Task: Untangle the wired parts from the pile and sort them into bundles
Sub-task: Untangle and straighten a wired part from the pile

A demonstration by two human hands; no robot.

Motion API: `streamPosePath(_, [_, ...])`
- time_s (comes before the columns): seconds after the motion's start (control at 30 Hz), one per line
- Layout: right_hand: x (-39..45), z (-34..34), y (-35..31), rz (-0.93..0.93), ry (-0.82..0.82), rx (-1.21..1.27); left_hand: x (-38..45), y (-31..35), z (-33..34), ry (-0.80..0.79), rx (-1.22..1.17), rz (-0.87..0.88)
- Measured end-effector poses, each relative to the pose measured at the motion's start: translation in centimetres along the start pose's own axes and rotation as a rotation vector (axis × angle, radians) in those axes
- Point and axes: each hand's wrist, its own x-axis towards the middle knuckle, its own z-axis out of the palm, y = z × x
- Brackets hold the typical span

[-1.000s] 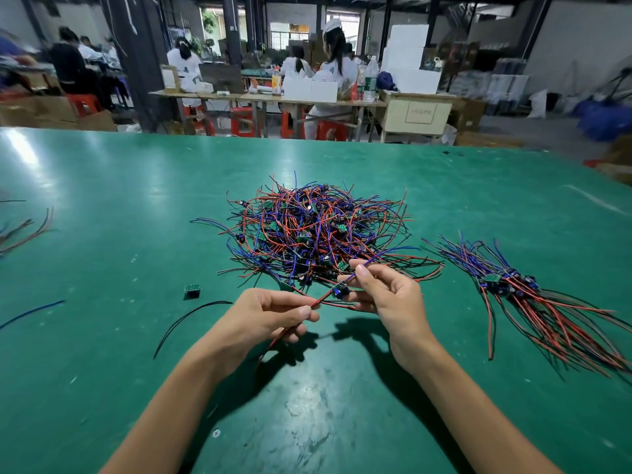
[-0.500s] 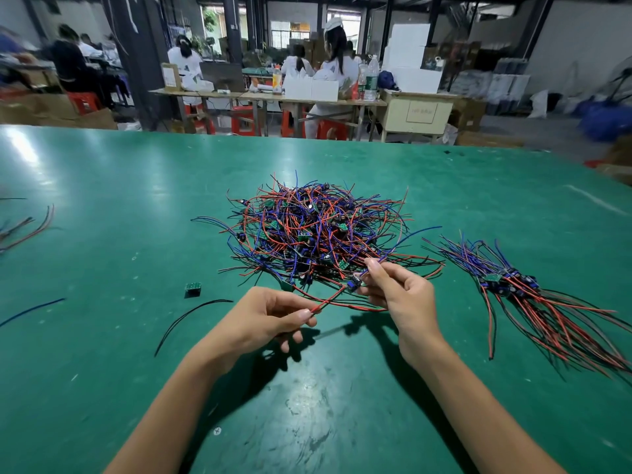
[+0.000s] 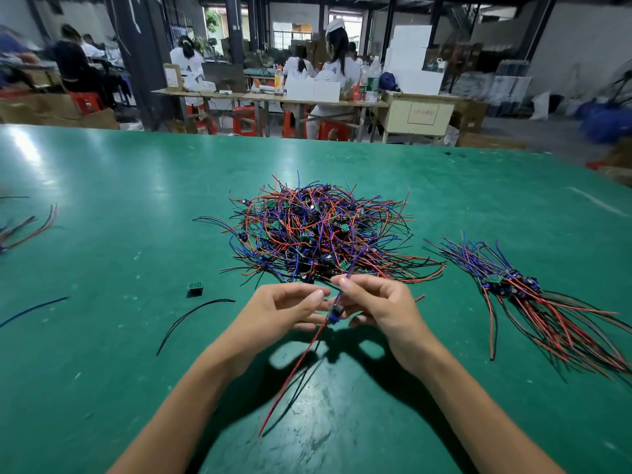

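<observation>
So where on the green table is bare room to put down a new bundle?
Bare patches: the strip between the pile and the sorted bundle, the far side behind the pile, and left of the pile above the small green part. It is crowded around both hands and near the loose black wire.

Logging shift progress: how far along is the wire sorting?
Early. Done: one bundle lies sorted at the right of the table. In hand: both hands, left and right, hold a single wired part, its red and black leads hanging toward the camera. Left: the large tangled pile, much bigger than the bundle.
</observation>
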Motion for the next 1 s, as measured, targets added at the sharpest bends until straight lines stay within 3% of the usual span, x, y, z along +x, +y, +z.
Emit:
streamPosePath(0.07, [-0.2,0.5,0.6,-0.031,-0.038,-0.044,0.0,-0.5,1.0,0.034,-0.031,0.024])
streamPosePath(0.2, [0.0,0.7,1.1,-0.09,0.039,-0.111,0.2,-0.9,1.1,0.106,-0.053,-0.005])
streamPosePath(0.43, [0.3,0.3,1.3,-0.042,0.121,-0.028,0.3,-0.9,0.9,0.13,-0.091,-0.054])
streamPosePath(1.0, [0.4,0.3,1.6,-0.128,0.181,-0.065,0.4,-1.1,1.4,0.193,-0.089,-0.021])
